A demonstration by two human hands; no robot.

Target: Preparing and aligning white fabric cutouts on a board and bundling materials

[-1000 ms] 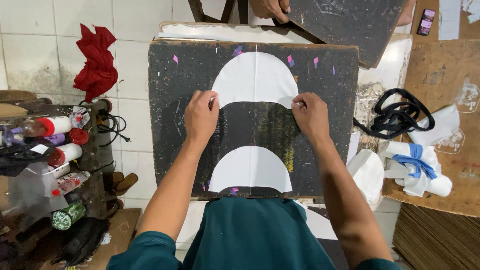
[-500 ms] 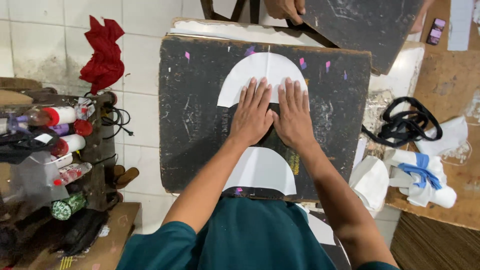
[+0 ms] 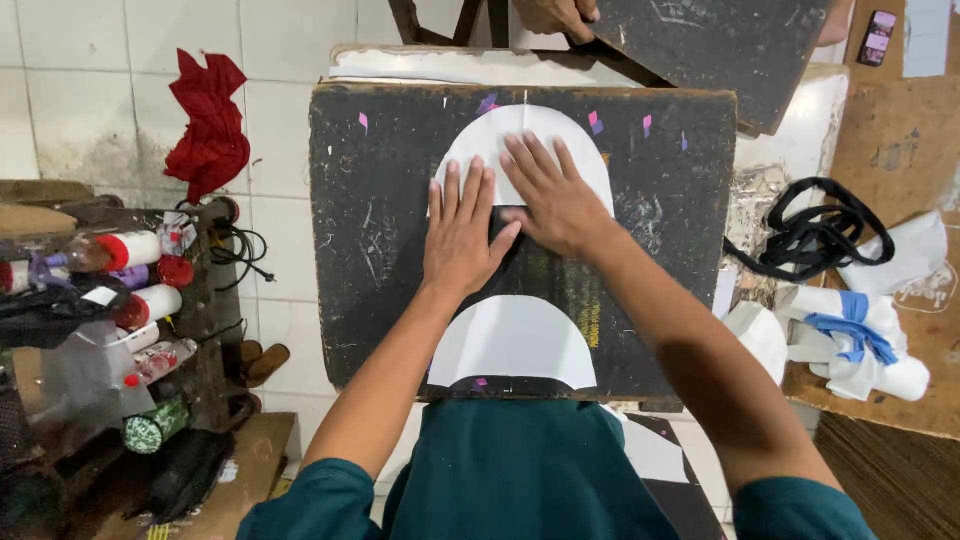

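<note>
Hands are pressed flat on the dark work board (image 3: pixel 370 250), palms down, fingers extended and grasping nothing. Left hand (image 3: pixel 462 240) is laid at about 9 o'clock of the board's centre, fingers aimed to 12 o'clock; right hand (image 3: pixel 552 195) is set beside it toward 1 o'clock, their inner edges touching or nearly so. Upper white half-round piece (image 3: pixel 590 165) is pinned under both sets of fingertips, arc toward 12 o'clock, straight edge toward 6, long axis running 9-to-3. More of it is covered by the right hand, so that hand is the nearer one; only its lower left corner is reached by the left fingertips. A dark strip (image 3: pixel 505 222) appears to sit between the palms; what it is cannot be told. Lower white half-round piece (image 3: pixel 512 345) is left untouched at 6 o'clock. Another person's hand (image 3: pixel 555 15) is seen on a second dark board (image 3: pixel 720 45) at 12–1 o'clock. Bottles (image 3: pixel 135 300) are racked at 9 o'clock.
</note>
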